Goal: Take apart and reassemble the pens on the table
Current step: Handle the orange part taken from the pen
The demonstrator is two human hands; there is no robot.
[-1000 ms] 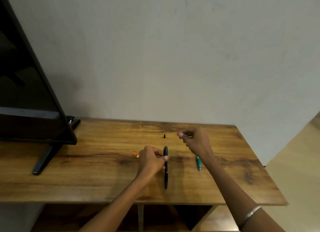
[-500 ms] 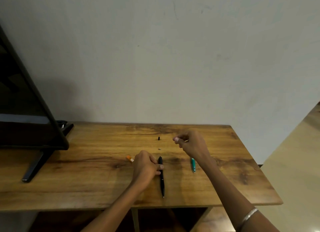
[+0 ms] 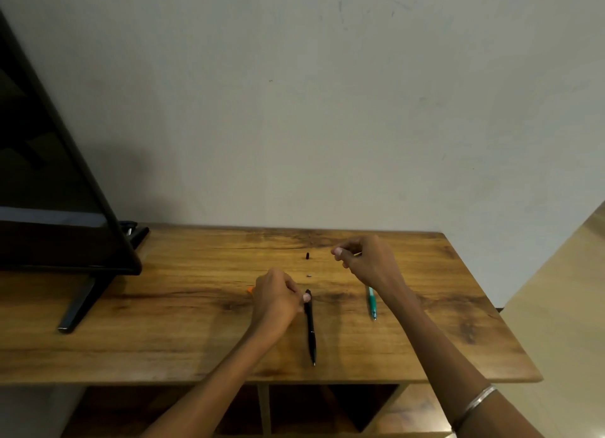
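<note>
A black pen (image 3: 310, 329) lies lengthwise on the wooden table (image 3: 183, 339), tip toward me. My left hand (image 3: 276, 298) rests on the table with its fingertips pinched on the pen's far end. A little orange piece (image 3: 250, 290) peeks out from behind that hand. My right hand (image 3: 366, 262) hovers farther back with fingers closed on a thin small part, of which only a sliver shows. Beneath its wrist lies a teal pen (image 3: 371, 303). A tiny black cap (image 3: 307, 256) and a small pale piece (image 3: 309, 276) sit between the hands.
A black monitor (image 3: 49, 188) on a stand (image 3: 82, 301) takes up the table's left end. A plain wall runs right behind the table. The table's right edge (image 3: 491, 306) drops to a light floor. Open shelves (image 3: 327, 408) show below the front edge.
The view has shifted slightly. Both hands hold nearly the same positions; the right hand stays raised with its small part, the left stays on the black pen.
</note>
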